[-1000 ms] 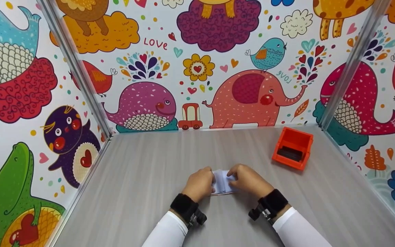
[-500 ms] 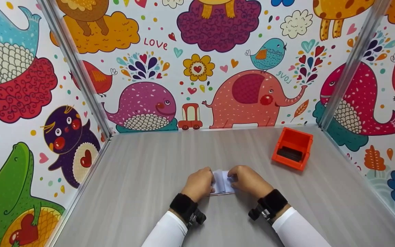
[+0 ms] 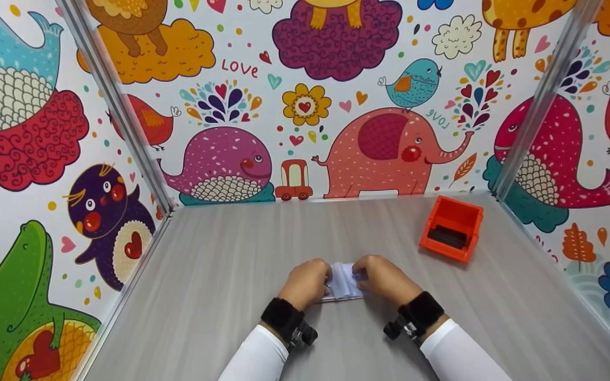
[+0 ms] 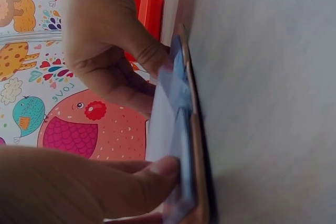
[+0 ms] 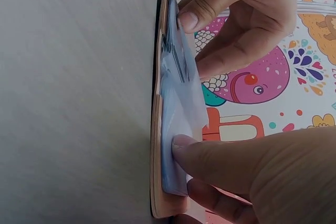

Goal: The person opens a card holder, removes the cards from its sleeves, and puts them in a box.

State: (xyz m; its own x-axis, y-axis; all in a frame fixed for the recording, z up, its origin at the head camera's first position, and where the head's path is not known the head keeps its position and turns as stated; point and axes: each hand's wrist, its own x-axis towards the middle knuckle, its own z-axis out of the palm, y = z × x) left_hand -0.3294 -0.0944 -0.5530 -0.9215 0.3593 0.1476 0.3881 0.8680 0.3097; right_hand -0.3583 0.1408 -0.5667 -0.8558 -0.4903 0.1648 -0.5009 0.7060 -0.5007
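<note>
Between both hands lies a spread card holder [image 3: 345,281] with clear plastic sleeves and a thin brown cover, close over the table. My left hand [image 3: 306,284] holds its left side; in the left wrist view the left thumb [image 4: 164,170] presses on the sleeves. The right side is in my right hand [image 3: 388,279], whose thumb [image 5: 185,148] lies on the sleeve pages in the right wrist view. Some clear sleeves [image 5: 191,90] stand raised near the middle, between the two halves. The fingertips beneath the cover are partly hidden.
An orange-red bin [image 3: 452,228] with dark pieces [image 3: 447,237] in it stands at the back right of the grey table [image 3: 220,264]. Walls printed with cartoon animals [image 3: 228,164] enclose the back and sides, with metal posts [image 3: 119,106] at the corners.
My left hand has shifted slightly left, showing a little more of the card holder's lower left edge. The middle sleeves have moved slightly. My right hand stays nearly still.
</note>
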